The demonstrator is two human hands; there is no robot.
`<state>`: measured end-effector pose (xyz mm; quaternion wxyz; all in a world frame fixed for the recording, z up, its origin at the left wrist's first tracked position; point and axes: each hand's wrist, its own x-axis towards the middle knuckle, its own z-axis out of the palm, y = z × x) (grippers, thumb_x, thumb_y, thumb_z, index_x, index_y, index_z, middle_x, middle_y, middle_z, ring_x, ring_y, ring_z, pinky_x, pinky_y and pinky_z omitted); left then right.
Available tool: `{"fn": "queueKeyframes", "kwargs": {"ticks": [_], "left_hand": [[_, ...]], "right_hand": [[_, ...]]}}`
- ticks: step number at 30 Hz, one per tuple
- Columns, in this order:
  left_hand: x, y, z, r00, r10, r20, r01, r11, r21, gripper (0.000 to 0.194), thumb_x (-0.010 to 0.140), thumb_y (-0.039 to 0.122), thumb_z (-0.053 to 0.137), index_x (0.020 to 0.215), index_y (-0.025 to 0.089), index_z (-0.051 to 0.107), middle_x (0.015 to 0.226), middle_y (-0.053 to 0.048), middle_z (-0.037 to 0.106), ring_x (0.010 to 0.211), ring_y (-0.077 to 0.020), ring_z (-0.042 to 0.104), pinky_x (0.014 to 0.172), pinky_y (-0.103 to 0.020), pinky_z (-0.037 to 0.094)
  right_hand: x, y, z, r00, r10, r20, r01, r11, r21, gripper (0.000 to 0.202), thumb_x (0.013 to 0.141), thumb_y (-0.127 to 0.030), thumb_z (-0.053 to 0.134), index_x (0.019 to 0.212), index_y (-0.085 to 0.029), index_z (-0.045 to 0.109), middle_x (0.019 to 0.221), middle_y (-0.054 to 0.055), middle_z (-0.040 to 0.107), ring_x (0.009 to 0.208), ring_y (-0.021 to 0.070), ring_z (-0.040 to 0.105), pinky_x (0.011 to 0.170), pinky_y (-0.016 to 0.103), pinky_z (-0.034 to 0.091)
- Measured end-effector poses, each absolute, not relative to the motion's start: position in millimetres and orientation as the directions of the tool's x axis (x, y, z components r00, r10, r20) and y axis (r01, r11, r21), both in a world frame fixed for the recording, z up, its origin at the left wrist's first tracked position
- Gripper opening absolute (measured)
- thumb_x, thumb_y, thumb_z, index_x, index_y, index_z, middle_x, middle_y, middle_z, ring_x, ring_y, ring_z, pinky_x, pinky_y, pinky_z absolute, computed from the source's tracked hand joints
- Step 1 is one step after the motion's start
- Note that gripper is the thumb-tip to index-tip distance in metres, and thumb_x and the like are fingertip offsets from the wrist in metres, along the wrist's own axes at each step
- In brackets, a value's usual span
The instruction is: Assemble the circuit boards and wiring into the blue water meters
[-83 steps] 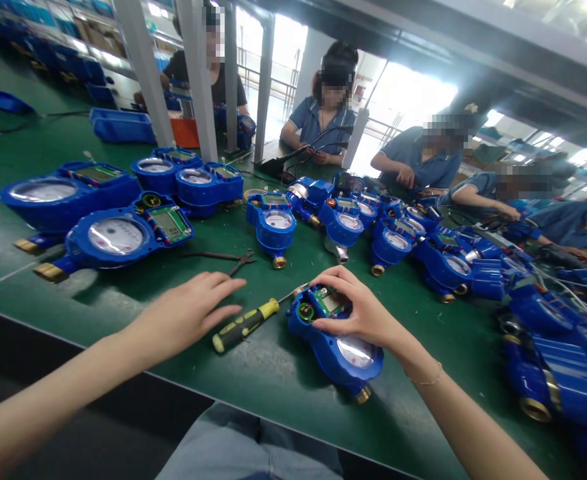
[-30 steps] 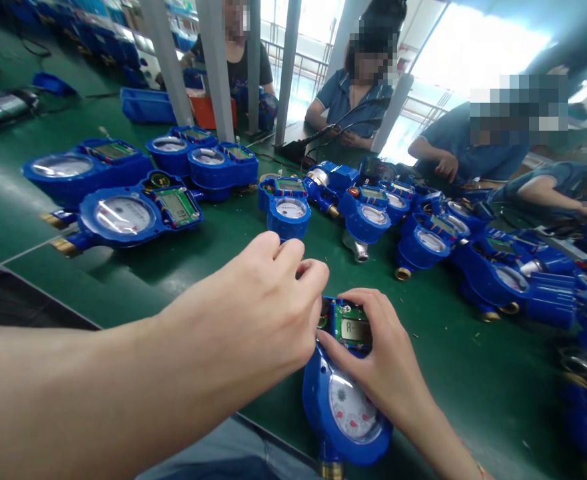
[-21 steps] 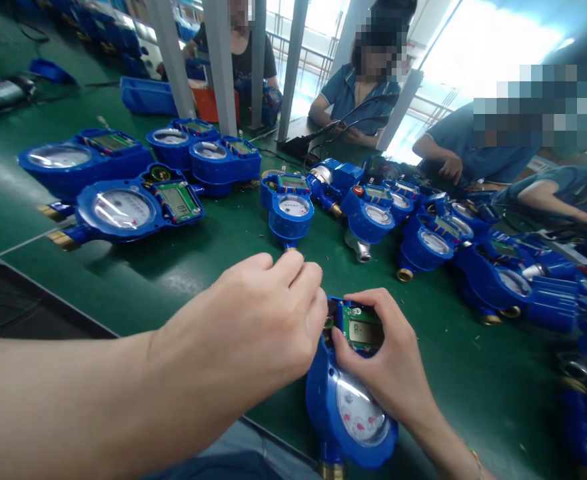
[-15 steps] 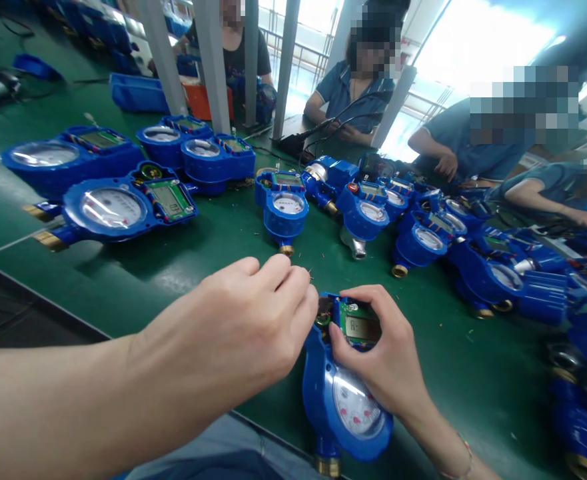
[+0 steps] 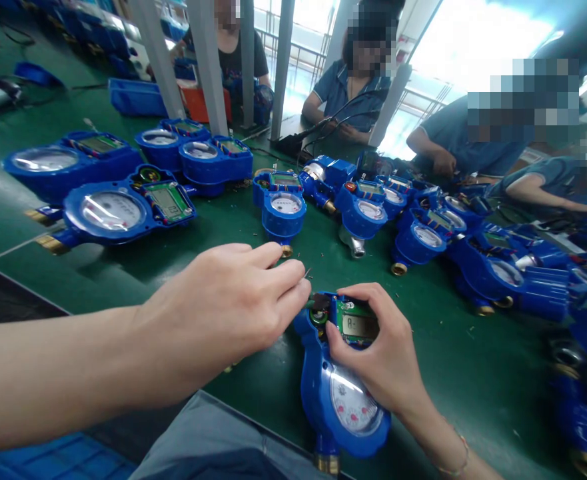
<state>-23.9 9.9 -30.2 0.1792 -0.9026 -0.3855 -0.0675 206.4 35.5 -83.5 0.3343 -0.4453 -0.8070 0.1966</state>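
Observation:
A blue water meter [image 5: 313, 393] with a round dial and a brass end stands on the green bench close to my body. My right hand [image 5: 390, 353] grips its upper part, thumb and fingers curled about the green circuit board [image 5: 346, 308] with its small lit display. My left hand [image 5: 243, 303] is closed just left of the meter's top, fingers pinched together. A thin pointed tip pokes out near its fingers, and something dark lies between them and the open housing; what the hand holds is mostly hidden.
Several more blue water meters [image 5: 106, 210] stand on the green bench [image 5: 213, 233] to the left, ahead and right. A blue bin [image 5: 136, 98] sits at the back left beside grey posts [image 5: 208, 67]. Co-workers [image 5: 356, 93] sit across the bench. A blue crate [image 5: 68, 457] is low at left.
My left hand has shifted slightly left and its fingers have changed pose, showing the thin tip and more of the meter's top. My right hand keeps its grip on the meter.

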Motion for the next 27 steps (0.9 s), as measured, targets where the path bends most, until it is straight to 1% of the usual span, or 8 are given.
{"fn": "queueKeyframes", "kwargs": {"ticks": [4, 7, 11, 14, 17, 21, 24, 27], "left_hand": [[-21, 6, -28, 0.698, 0.671, 0.250, 0.715, -0.634, -0.294, 0.029, 0.079, 0.008, 0.055, 0.105, 0.016, 0.065, 0.091, -0.006, 0.064, 0.078, -0.0254, 0.053, 0.055, -0.036, 0.041], [-20, 13, -15, 0.724, 0.678, 0.126, 0.680, -0.670, -0.299, 0.030, 0.073, 0.009, 0.059, 0.101, 0.019, 0.067, 0.088, -0.006, 0.064, 0.076, -0.0260, 0.056, 0.055, -0.036, 0.040], [-15, 30, 5, 0.717, 0.696, -0.051, 0.661, -0.701, -0.266, 0.037, 0.065, 0.007, 0.067, 0.099, 0.021, 0.069, 0.101, -0.008, 0.067, 0.085, -0.0273, 0.061, 0.067, -0.037, 0.045], [-6, 41, 19, 0.690, 0.696, -0.200, 0.660, -0.718, -0.220, 0.035, 0.069, 0.009, 0.067, 0.101, 0.022, 0.070, 0.100, -0.007, 0.068, 0.083, -0.0266, 0.064, 0.069, -0.038, 0.047], [4, 42, 28, 0.622, 0.730, -0.283, 0.705, -0.680, -0.202, 0.029, 0.070, 0.009, 0.065, 0.094, 0.023, 0.073, 0.094, -0.007, 0.069, 0.082, -0.0283, 0.065, 0.067, -0.039, 0.048], [5, 33, 29, 0.624, 0.757, -0.193, 0.719, -0.653, -0.236, 0.018, 0.073, 0.011, 0.060, 0.082, 0.021, 0.073, 0.088, -0.008, 0.066, 0.079, -0.0300, 0.062, 0.065, -0.042, 0.047], [-4, 29, 21, 0.687, 0.726, -0.033, 0.695, -0.670, -0.260, 0.019, 0.079, 0.014, 0.053, 0.083, 0.020, 0.071, 0.088, -0.008, 0.064, 0.082, -0.0275, 0.059, 0.072, -0.043, 0.046], [-10, 29, 12, 0.710, 0.704, -0.001, 0.681, -0.687, -0.253, 0.021, 0.083, 0.019, 0.049, 0.084, 0.021, 0.070, 0.094, -0.009, 0.063, 0.089, -0.0291, 0.057, 0.075, -0.046, 0.044]], "right_hand": [[205, 35, -83, -0.370, 0.855, 0.363, 0.592, 0.518, -0.617, 0.027, 0.074, -0.019, 0.069, 0.098, -0.018, 0.058, 0.096, 0.004, 0.061, 0.091, 0.0220, 0.059, 0.081, 0.036, 0.047], [201, 34, -82, -0.388, 0.858, 0.336, 0.604, 0.512, -0.611, 0.026, 0.074, -0.019, 0.068, 0.098, -0.019, 0.058, 0.096, 0.004, 0.061, 0.091, 0.0230, 0.059, 0.081, 0.037, 0.047], [198, 33, -81, -0.392, 0.858, 0.333, 0.617, 0.513, -0.596, 0.027, 0.073, -0.018, 0.068, 0.098, -0.019, 0.057, 0.096, 0.005, 0.060, 0.092, 0.0245, 0.058, 0.081, 0.039, 0.047], [197, 33, -80, -0.394, 0.858, 0.330, 0.615, 0.513, -0.599, 0.026, 0.072, -0.018, 0.068, 0.097, -0.019, 0.058, 0.096, 0.006, 0.059, 0.091, 0.0251, 0.057, 0.080, 0.039, 0.047], [196, 34, -80, -0.396, 0.859, 0.323, 0.619, 0.510, -0.598, 0.026, 0.072, -0.018, 0.068, 0.097, -0.018, 0.058, 0.095, 0.006, 0.059, 0.091, 0.0250, 0.057, 0.080, 0.039, 0.047], [197, 34, -81, -0.389, 0.862, 0.326, 0.619, 0.507, -0.600, 0.025, 0.073, -0.019, 0.067, 0.096, -0.018, 0.057, 0.095, 0.006, 0.059, 0.091, 0.0251, 0.057, 0.081, 0.040, 0.047], [198, 35, -82, -0.386, 0.863, 0.327, 0.618, 0.505, -0.603, 0.024, 0.074, -0.020, 0.067, 0.096, -0.018, 0.057, 0.094, 0.006, 0.058, 0.091, 0.0252, 0.057, 0.080, 0.040, 0.047], [198, 35, -83, -0.389, 0.861, 0.328, 0.613, 0.508, -0.605, 0.024, 0.074, -0.019, 0.066, 0.096, -0.019, 0.057, 0.095, 0.006, 0.058, 0.091, 0.0253, 0.057, 0.080, 0.041, 0.047]]}}
